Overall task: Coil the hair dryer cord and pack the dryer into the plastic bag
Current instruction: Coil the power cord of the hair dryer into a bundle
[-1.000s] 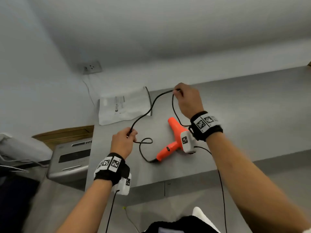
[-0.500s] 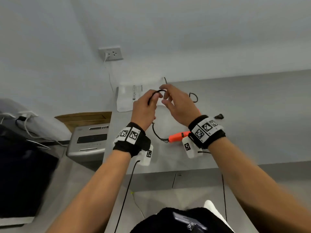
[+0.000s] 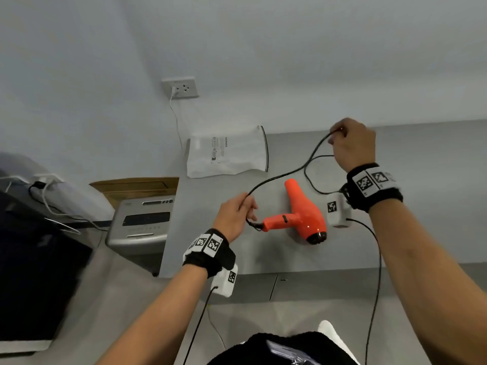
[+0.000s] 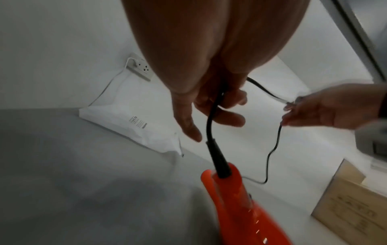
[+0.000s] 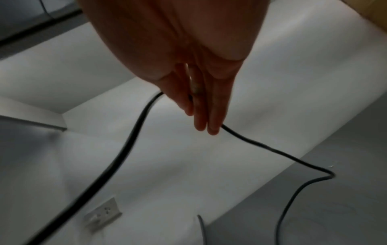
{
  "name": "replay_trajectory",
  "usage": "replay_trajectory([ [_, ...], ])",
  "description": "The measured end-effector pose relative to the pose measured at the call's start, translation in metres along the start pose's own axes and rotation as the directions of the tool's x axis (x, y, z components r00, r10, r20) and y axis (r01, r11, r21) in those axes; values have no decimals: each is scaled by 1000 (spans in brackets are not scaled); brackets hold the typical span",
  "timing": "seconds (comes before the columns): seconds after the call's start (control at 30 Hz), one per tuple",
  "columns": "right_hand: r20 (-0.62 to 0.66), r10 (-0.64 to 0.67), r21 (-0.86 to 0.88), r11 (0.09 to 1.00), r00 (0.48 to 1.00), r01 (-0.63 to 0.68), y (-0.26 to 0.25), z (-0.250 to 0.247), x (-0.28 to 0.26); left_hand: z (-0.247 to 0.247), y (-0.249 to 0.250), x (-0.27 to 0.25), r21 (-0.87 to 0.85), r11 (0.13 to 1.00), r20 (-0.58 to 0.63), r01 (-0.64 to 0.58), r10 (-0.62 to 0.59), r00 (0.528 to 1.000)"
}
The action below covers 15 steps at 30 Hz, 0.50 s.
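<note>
An orange hair dryer [image 3: 300, 216] lies on the grey table [image 3: 421, 206], handle pointing left. Its black cord [image 3: 284, 175] leaves the handle end, passes through my left hand [image 3: 238, 214], and stretches up and right to my right hand [image 3: 347, 143]. My left hand grips the cord [image 4: 211, 122] just above the handle of the dryer [image 4: 240, 199]. My right hand [image 5: 199, 106] pinches the cord [image 5: 125, 149] further along, raised over the table's back. From there the cord loops down behind the dryer. The white plastic bag [image 3: 226, 154] lies flat at the table's back left corner.
A wall socket [image 3: 181, 87] with a white lead sits above the bag. A grey printer-like machine [image 3: 142, 222] stands left of the table, with a cardboard box [image 3: 137, 184] behind it. A wooden box [image 4: 353, 203] shows in the left wrist view.
Half a second ago my hands were close together over the table's back. They have spread apart: left hand down near the dryer handle, right hand up and right, pulling the cord taut.
</note>
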State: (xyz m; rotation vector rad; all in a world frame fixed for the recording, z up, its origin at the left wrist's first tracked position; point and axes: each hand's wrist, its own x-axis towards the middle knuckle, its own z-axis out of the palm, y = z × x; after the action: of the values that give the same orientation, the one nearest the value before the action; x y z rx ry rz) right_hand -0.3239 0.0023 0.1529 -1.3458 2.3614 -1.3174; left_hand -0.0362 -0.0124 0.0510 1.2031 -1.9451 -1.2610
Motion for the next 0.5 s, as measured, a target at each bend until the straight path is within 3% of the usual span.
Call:
replay_trajectory([
  [0.1,174,42,-182,983,984,-9,16,13,-20,-2,20,4,-156,986,-86,-52,39,996],
  [0.17,325,-70,-177,975,943,133,11,29,-42,-5,38,7,-198,976,-108,-89,68,992],
  [0.27,502,-222,-45,958,836,282,-1,54,-75,-7,57,14,-252,962,-129,-103,72,989],
  [0.33,529,-269,54,957,805,284,-7,67,-89,-8,63,16,-287,953,-134,-101,65,989],
  [0.43,526,-244,114,969,815,217,-10,75,-94,-14,69,15,-315,943,-126,-107,70,990],
  [0.5,596,-216,147,976,773,159,-11,74,-94,-18,70,14,-331,937,-115,-110,75,991],
])
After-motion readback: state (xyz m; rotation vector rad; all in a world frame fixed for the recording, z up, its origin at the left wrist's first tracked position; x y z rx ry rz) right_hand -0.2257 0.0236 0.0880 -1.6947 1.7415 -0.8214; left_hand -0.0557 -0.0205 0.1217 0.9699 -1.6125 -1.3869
